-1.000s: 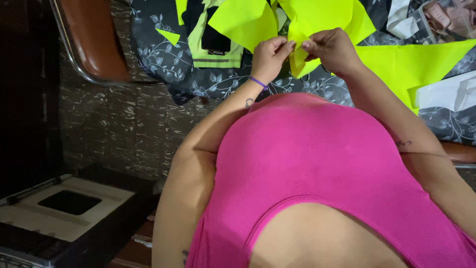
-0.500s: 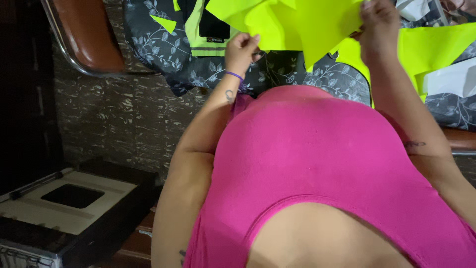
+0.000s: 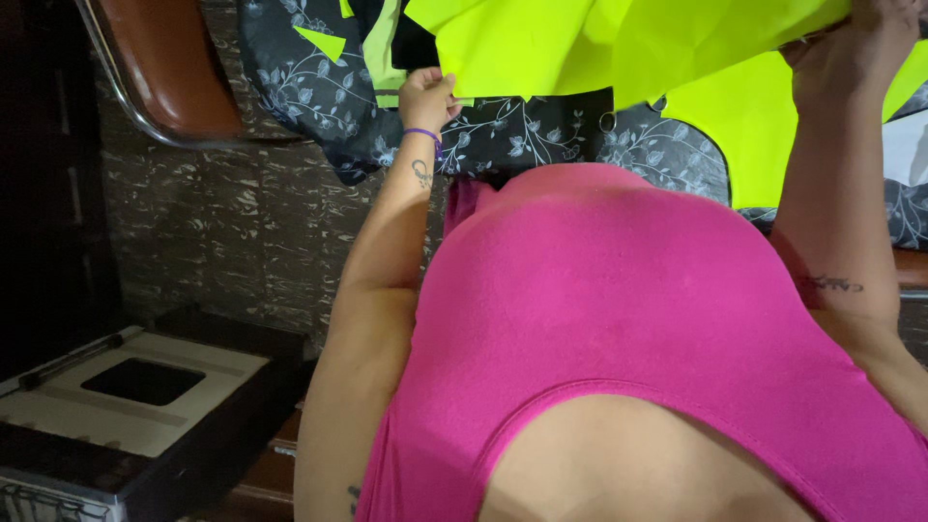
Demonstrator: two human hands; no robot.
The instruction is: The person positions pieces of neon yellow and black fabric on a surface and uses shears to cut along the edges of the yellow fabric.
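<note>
Left hand (image 3: 425,97) pinches the neon-yellow fabric (image 3: 541,48) edge, right hand (image 3: 851,48) grips the far corner — sheet spread between the fingers, not yet folded; more pieces lie beyond.

Neon-yellow fabric (image 3: 541,43) cut off by the top edge; right hand (image 3: 855,48) partly out of frame.

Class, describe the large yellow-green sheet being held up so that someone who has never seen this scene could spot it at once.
Start at the dark floral cloth spread across the top of the view. Above it, the left hand and right hand stretch the neon yellow-green fabric sheet between them. Unlike the small yellow scrap lying flat on the cloth, it is large and lifted.
</note>
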